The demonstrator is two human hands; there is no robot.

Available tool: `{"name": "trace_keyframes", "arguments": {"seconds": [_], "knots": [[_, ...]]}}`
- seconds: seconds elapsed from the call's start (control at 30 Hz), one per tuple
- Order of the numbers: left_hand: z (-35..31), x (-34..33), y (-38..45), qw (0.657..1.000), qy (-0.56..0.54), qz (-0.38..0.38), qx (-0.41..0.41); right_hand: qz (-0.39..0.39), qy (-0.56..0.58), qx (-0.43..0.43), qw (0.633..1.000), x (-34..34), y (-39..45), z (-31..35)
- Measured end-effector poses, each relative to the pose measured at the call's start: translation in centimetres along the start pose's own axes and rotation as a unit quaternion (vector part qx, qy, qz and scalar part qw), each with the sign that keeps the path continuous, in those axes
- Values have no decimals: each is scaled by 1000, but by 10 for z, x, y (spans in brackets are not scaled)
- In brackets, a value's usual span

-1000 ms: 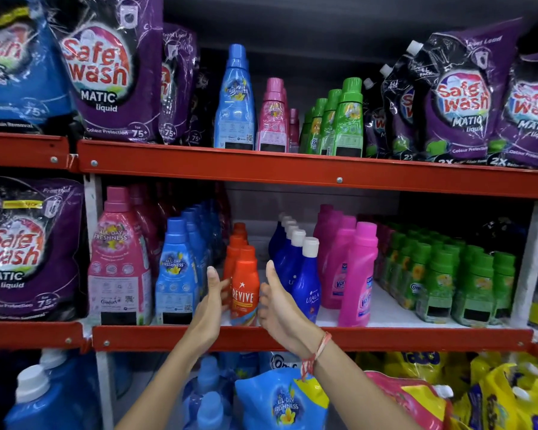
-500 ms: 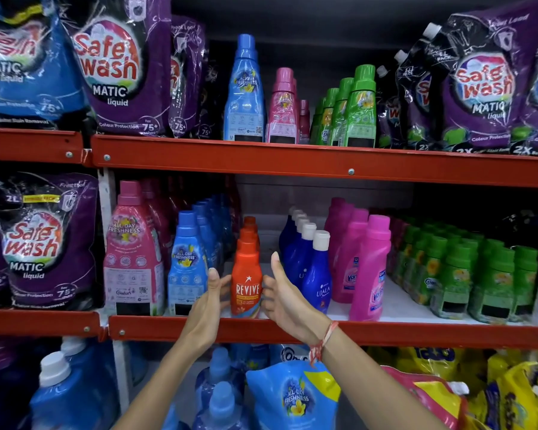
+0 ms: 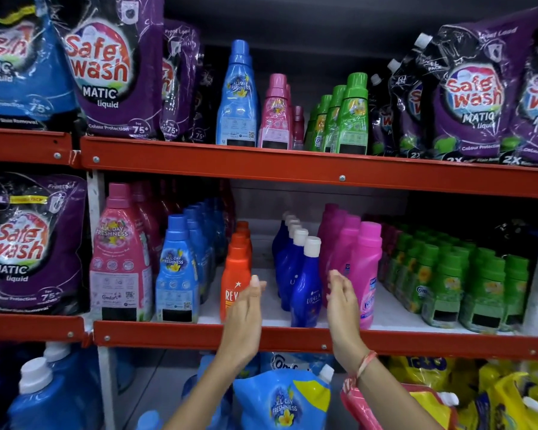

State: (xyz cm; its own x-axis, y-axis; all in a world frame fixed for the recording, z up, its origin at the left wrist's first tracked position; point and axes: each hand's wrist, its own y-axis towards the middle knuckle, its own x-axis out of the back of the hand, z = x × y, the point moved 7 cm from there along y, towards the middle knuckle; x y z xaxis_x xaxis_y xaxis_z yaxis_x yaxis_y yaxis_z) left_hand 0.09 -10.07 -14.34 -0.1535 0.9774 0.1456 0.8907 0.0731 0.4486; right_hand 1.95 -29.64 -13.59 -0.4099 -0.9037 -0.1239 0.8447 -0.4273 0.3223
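Note:
On the middle shelf (image 3: 292,335) an orange Revive bottle (image 3: 235,274) heads a short row of orange bottles. My left hand (image 3: 246,318) is raised in front of its lower right side with straight fingers and holds nothing. To the right stands a row of dark blue white-capped bottles (image 3: 303,290). My right hand (image 3: 343,308), a red thread on the wrist, is open with straight fingers between the front blue bottle and the pink bottles (image 3: 365,271). Whether it touches either one is unclear.
Large pink (image 3: 120,259) and light blue softener bottles (image 3: 176,271) stand left of the orange row, green bottles (image 3: 466,287) to the right. Purple Safe Wash pouches (image 3: 106,69) fill the upper shelf (image 3: 292,169) and sides. Blue and yellow pouches sit below.
Both hands have let go of the orange bottle and moved right. The left hand now sits at its right side, and the right hand has shifted past the blue bottles.

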Motion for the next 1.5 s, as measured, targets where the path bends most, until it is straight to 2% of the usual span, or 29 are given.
{"name": "trace_keyframes", "arguments": {"seconds": [0.1, 0.2, 0.27, 0.4, 0.57, 0.93, 1.23, 1.3, 1.4, 1.47, 1.5], "knots": [[11, -47, 0, 976, -100, 130, 145, 81, 20, -108, 991, -9, 11, -25], [6, -73, -1, 948, -161, 197, 189, 154, 67, -163, 972, -16, 13, -33], [4, -80, 0, 942, -173, 213, 190, 172, 55, -173, 968, -16, 10, -31], [5, -78, 6, 950, -163, 190, 186, 184, 15, -175, 967, -9, 0, -22], [10, -69, 15, 955, -161, 162, 188, 181, 33, -200, 962, -3, -4, -19], [13, -59, 16, 960, -143, 145, 193, 156, 44, -156, 974, 0, 3, -33], [6, -55, 10, 968, -148, 108, 172, 181, 29, -121, 976, 2, 2, -24], [3, -45, 10, 985, -109, 49, 123, 148, -17, -68, 987, 11, 2, -12], [-12, -28, 7, 995, -72, -66, -7, -4, 10, 76, 997, 48, 10, 14], [-20, -30, 5, 990, -87, -93, -53, -93, 33, 157, 983, 75, 14, 30], [-21, -37, 5, 991, -91, -82, -56, -125, 37, 169, 977, 85, 17, 33]]}}
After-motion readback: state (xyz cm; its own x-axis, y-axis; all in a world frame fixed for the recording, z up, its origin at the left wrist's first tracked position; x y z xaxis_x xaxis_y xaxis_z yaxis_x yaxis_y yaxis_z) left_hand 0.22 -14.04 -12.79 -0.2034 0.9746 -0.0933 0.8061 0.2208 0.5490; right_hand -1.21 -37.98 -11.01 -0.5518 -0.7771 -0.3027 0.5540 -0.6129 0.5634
